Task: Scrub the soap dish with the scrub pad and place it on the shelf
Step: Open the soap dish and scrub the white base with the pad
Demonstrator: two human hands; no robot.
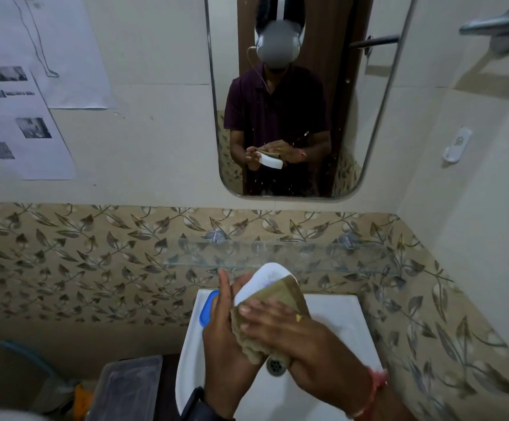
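Observation:
My left hand (226,332) grips a white soap dish (265,278) from its left side and holds it tilted above the white sink (335,317). A brownish-green scrub pad (280,302) lies over the lower right part of the dish. My right hand (295,338) presses the pad against the dish with its fingers laid flat on it. The lower half of the dish is hidden by the pad and both hands. A clear glass shelf (277,256) runs along the leaf-patterned tile wall just behind and above the dish.
A blue-rimmed object (207,308) lies on the sink's left edge. The sink drain (276,366) shows below my hands. A mirror (295,95) hangs above the shelf. A translucent plastic box (128,387) stands at the lower left. Papers (25,86) are stuck on the left wall.

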